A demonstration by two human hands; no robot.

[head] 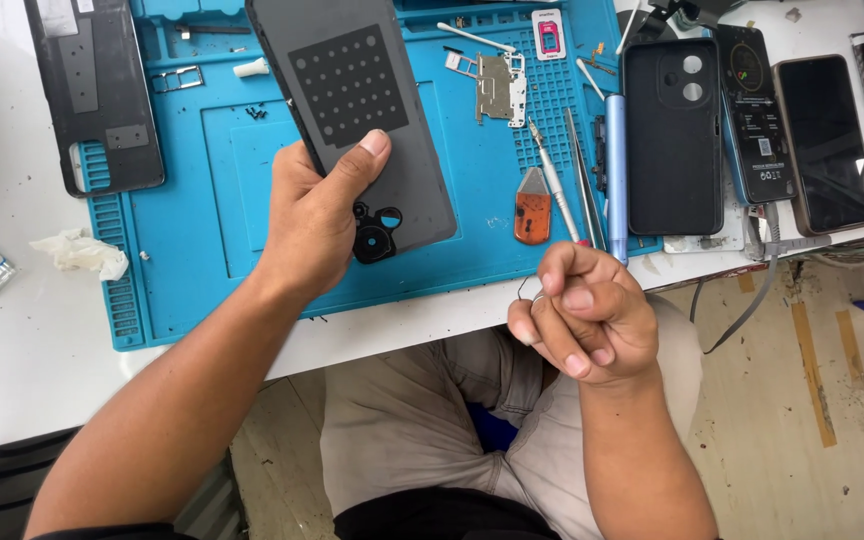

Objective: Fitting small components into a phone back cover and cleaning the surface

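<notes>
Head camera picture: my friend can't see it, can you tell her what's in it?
A left hand holds a grey phone back cover over a blue work mat, while the right hand pinches a thin dark strip. Small tools and phones lie around.

Back cover (352,110) over the mat (202,200); phones (827,140) lie right.

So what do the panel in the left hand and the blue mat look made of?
Back panel: probably plastic, matte dark grey inner face with a dotted adhesive-looking pad and camera cutouts. Blue mat: likely silicone rubber, dull and moulded with ribbed trays. Left hand grips the panel.
</notes>
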